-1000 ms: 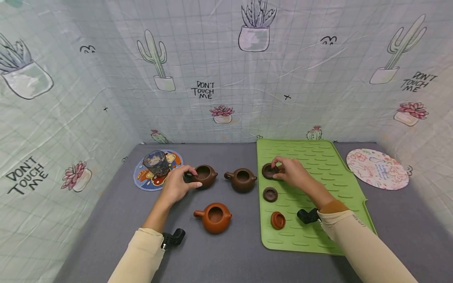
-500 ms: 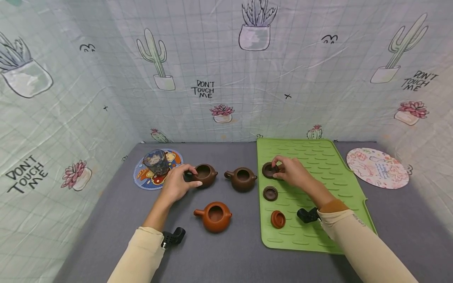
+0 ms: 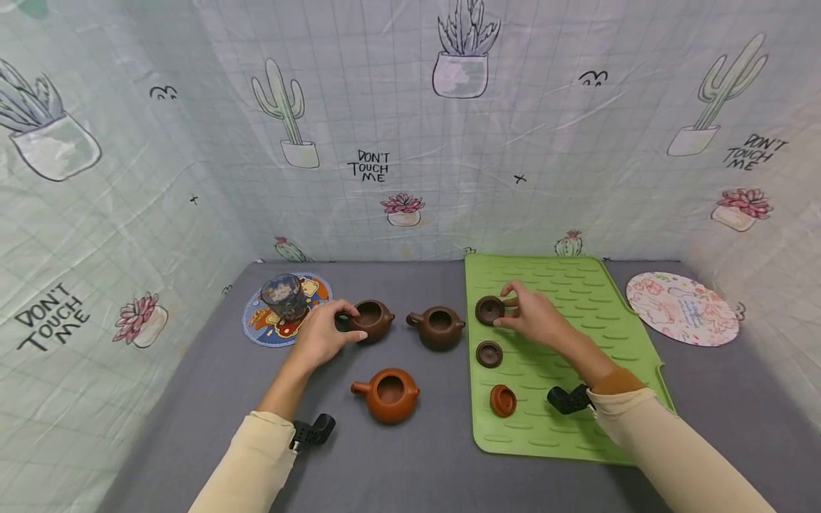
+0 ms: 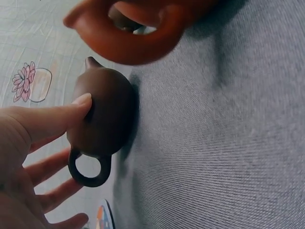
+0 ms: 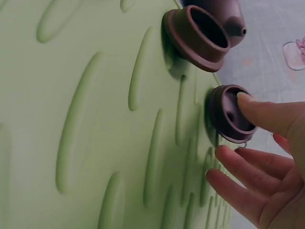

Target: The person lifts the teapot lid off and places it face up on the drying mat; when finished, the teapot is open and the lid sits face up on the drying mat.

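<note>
At the back left of the table, my left hand [image 3: 323,333] holds a dark brown lidless teapot [image 3: 378,329] between thumb and index finger. The thumb lies on its side in the left wrist view, near the looped handle [image 4: 89,183]; the index fingertip is hidden there. My right hand [image 3: 531,313] is at the right edge of a dark brown lid [image 3: 490,311] lying underside up on the green mat. Its thumb [image 5: 267,113] overlaps the lid's rim, while other fingers are spread apart from it. A second dark lid [image 3: 489,354] and an orange-brown lid [image 3: 503,401] lie nearer.
Another dark brown teapot [image 3: 440,330] stands between the hands, left of the green mat [image 3: 577,285]. An orange-brown teapot [image 3: 390,397] sits nearer. A glass [image 3: 284,296] stands on a colourful round mat [image 3: 259,335]. A pink floral mat [image 3: 683,306] lies far right.
My right hand has drawn slightly right, its fingertips moving off the lid's middle to its edge, with thumb and index wider apart. The lid stays in place. My left hand keeps its hold.
</note>
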`<state>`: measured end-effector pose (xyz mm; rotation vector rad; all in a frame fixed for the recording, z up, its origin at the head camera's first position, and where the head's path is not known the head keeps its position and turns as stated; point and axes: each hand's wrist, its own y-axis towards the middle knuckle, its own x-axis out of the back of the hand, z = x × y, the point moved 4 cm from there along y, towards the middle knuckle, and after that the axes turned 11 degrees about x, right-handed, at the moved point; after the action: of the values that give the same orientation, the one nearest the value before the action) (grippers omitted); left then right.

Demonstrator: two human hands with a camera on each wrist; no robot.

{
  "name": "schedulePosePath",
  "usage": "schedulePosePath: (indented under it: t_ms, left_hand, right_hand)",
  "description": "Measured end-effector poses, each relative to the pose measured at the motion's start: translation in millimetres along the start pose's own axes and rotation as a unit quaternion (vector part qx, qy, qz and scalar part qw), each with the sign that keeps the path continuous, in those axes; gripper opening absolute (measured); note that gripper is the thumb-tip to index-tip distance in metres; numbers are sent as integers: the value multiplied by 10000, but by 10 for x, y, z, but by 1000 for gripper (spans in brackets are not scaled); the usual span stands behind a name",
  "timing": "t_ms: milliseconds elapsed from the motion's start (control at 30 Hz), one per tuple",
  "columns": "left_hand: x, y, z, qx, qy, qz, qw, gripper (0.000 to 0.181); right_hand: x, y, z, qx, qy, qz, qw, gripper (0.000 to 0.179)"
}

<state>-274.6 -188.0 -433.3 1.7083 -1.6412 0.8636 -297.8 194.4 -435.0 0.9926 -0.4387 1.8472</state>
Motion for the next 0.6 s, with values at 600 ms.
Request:
schedulePosePath:
  t_ms: [600]
  left_hand:
    - [265,-62,-36,308,-95,-156,9994,59]
  right_hand:
    - [328,-460,165,-101,-385,-397,9984,99]
